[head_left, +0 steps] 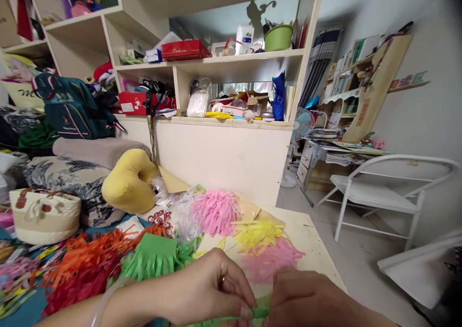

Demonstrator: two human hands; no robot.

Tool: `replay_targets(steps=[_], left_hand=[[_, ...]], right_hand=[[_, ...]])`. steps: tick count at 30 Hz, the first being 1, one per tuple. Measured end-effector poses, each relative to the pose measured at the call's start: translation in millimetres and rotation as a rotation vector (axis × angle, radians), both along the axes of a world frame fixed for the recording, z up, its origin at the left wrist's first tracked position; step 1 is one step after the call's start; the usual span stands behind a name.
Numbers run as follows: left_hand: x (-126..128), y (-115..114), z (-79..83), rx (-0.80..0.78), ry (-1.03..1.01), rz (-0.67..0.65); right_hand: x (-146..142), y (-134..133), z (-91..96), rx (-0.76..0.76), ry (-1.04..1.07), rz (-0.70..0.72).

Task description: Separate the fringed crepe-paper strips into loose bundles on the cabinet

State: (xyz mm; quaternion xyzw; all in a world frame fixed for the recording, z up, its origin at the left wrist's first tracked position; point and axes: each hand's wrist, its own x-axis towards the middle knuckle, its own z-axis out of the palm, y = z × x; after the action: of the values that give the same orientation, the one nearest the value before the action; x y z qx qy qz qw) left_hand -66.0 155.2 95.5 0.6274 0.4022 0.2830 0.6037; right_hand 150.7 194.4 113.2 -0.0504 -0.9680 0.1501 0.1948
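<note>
My left hand (207,291) and my right hand (306,298) meet at the bottom edge of the view, both pinching a thin green paper strip (260,312) between fingertips. The left hand wears a ring and a clear bangle on the wrist. Just beyond the hands lie fringed paper pieces on the table: a green one (153,259), a pale pink one (270,259), a yellow one (258,233) and a pink pompom-like bundle (216,211). Orange and red fringed paper (86,264) is piled to the left.
A yellow cushion (128,180) and a woven basket (45,216) sit at the left. Cluttered shelves (216,59) rise behind the wooden table (314,240). A white folding chair (382,194) stands on the floor at the right.
</note>
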Motion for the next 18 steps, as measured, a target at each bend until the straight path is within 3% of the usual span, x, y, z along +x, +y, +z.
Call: replay_targets(steps=[2, 7, 9, 14, 18], left_hand=[[-3.8, 0.9, -9.4, -0.043, -0.105, 0.001], [-10.1, 4.8, -35.2, -0.163, -0.378, 0.089], [-13.7, 5.8, -42.3, -0.179, -0.411, 0.117], [-24.8, 6.8, -54.1, -0.203, -0.483, 0.159], [-33.5, 7.2, -64.4, -0.091, -0.58, 0.331]], right_hand=[[-2.6, 0.3, -7.8, 0.089, 0.11, -0.039], [-15.5, 2.7, -27.5, 0.579, 0.313, -0.088], [-21.6, 5.9, -30.7, 0.683, 0.391, -0.097], [-40.1, 18.0, -39.6, 0.651, 0.421, -0.097], [-64.0, 26.9, -65.3, 0.453, 0.617, -0.164]])
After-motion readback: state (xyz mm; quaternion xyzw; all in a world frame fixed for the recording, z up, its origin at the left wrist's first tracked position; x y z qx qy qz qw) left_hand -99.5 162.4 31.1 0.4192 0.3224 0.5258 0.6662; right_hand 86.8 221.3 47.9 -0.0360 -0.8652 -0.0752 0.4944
